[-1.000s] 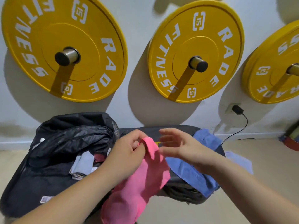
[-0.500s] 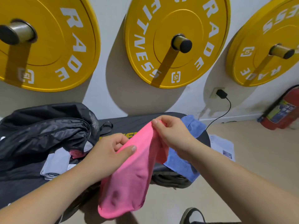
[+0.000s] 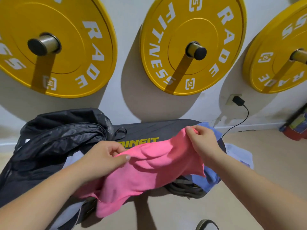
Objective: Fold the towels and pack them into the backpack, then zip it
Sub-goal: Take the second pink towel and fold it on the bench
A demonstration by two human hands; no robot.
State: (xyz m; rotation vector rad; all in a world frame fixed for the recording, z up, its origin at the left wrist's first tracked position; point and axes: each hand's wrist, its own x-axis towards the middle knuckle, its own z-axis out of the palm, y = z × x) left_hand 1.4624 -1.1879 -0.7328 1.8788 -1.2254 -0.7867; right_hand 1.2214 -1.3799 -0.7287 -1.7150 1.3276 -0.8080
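Observation:
A pink towel (image 3: pixel 149 168) is stretched between my two hands above a black bench (image 3: pixel 149 130). My left hand (image 3: pixel 101 158) pinches its left edge and my right hand (image 3: pixel 202 140) pinches the upper right corner; the lower part hangs down over the bench's front. A black backpack (image 3: pixel 54 138) lies on the bench's left end, and pale fabric shows beside my left wrist at its opening. A blue towel (image 3: pixel 211 176) lies on the bench's right end, mostly hidden behind the pink towel and my right hand.
Yellow weight plates (image 3: pixel 191 44) hang on pegs on the wall behind the bench. A charger (image 3: pixel 238 100) and its cable run down the wall at right. A pale cloth (image 3: pixel 239 153) lies on the floor by the bench. A shoe (image 3: pixel 206 224) shows at the bottom.
My hands have moved apart, spreading the pink towel wide between them. My right hand went from free, to gripping it, to holding its far corner out to the right.

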